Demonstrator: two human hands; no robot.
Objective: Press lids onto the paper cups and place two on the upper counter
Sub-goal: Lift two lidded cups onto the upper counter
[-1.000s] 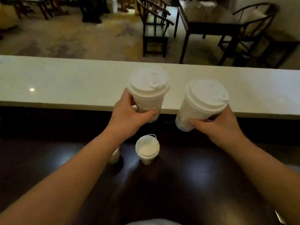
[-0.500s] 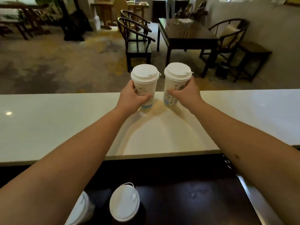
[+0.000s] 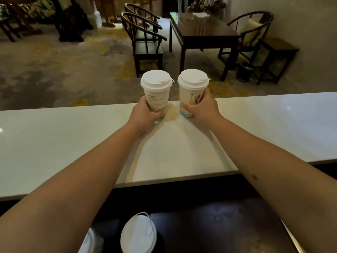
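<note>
Two lidded paper cups, upright at far edge of white upper counter (image 3: 54,143): left hand (image 3: 145,115) wrapped round left cup (image 3: 156,94), right hand (image 3: 204,108) round right cup (image 3: 191,92). Thin, crushable walls; best held low, gently.

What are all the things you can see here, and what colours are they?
Lidded paper cups held on the upper counter: 2, white with printed drawings, left cup and right cup, standing side by side near the far edge.
Upper counter: 1, white, running across the view.
Lidded cups on the lower counter: 2, white, one at the bottom middle, one partly hidden by the left arm.
Lower counter: 1, dark, nearest the camera.
Chairs: 3, dark wood, on the floor beyond.
Table: 1, dark wood, between the chairs.
Bin: 1, dark, beside the table.
Hands: 2, left hand gripping the left cup, right hand gripping the right cup.
</note>
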